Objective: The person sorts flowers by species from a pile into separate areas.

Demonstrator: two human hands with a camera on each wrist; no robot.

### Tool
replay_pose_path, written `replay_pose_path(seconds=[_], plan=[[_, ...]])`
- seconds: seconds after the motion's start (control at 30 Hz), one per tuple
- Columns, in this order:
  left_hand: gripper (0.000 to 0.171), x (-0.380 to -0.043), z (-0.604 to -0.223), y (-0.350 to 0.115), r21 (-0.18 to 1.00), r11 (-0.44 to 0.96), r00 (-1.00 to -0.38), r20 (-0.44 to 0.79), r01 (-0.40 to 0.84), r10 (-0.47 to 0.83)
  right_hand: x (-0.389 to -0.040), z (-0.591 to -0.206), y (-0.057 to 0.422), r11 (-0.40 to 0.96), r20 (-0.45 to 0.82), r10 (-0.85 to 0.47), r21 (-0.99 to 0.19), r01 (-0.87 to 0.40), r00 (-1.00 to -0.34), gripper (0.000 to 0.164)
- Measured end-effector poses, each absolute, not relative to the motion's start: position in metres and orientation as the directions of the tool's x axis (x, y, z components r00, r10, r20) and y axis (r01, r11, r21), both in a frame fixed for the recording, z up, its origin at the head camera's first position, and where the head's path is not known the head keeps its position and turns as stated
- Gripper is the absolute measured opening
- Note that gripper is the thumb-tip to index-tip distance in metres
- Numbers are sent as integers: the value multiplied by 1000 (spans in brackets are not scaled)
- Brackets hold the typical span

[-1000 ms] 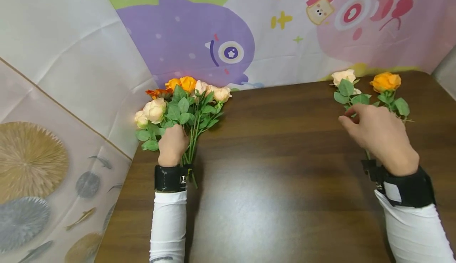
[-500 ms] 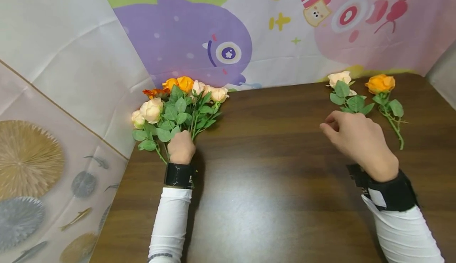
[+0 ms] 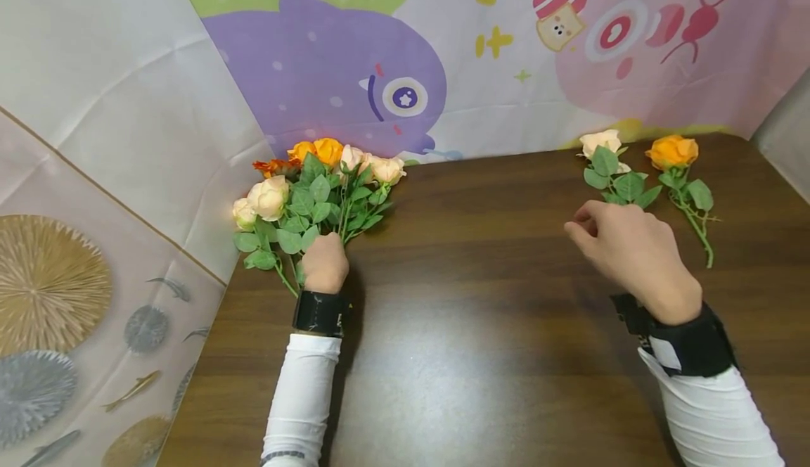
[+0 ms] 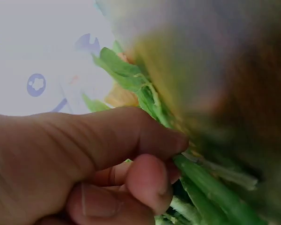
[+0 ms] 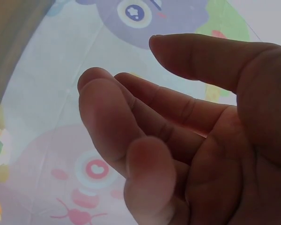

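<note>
At the table's left back lies a bunch of roses (image 3: 302,201), with cream, orange and pale pink heads and green leaves. My left hand (image 3: 325,264) is at its lower end; in the left wrist view the thumb and fingers pinch a green rose stem (image 4: 210,187). Which rose that stem belongs to is hidden. My right hand (image 3: 639,259) hovers over the right side, fingers loosely curled and holding nothing, as the right wrist view confirms. Just beyond it lie a cream rose (image 3: 600,142) and, to the right, an orange rose (image 3: 672,152).
The dark wooden table (image 3: 468,256) meets a cartoon-printed cloth (image 3: 506,101) at the back. A pale patterned curtain (image 3: 152,193) borders the left edge. Both wrists wear black straps (image 3: 692,344).
My left hand has shifted slightly right and toward the stem ends. The right hand has drawn left and back, away from the orange rose, uncovering its stem; it barely moves in the last half second.
</note>
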State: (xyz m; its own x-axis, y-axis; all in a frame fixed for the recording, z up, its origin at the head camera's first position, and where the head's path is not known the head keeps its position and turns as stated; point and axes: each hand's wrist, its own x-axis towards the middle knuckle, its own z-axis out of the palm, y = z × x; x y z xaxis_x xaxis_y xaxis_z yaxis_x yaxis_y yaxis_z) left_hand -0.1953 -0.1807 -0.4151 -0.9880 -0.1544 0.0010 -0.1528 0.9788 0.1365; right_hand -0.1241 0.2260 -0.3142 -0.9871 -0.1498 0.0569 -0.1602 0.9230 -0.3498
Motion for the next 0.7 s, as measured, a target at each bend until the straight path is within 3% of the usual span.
replay_pose_path(seconds=[0.37,0.7], plan=[[22,-186,-396,-178,167,982,-991,-113,-89,-70,-123,-317,225,924,57,-158,-345,-168,-986,32],[18,-178,-376,-176,176,983,-998,-47,-52,-44,-124,-315,225,921,42,-167,-349,-171,-985,32]])
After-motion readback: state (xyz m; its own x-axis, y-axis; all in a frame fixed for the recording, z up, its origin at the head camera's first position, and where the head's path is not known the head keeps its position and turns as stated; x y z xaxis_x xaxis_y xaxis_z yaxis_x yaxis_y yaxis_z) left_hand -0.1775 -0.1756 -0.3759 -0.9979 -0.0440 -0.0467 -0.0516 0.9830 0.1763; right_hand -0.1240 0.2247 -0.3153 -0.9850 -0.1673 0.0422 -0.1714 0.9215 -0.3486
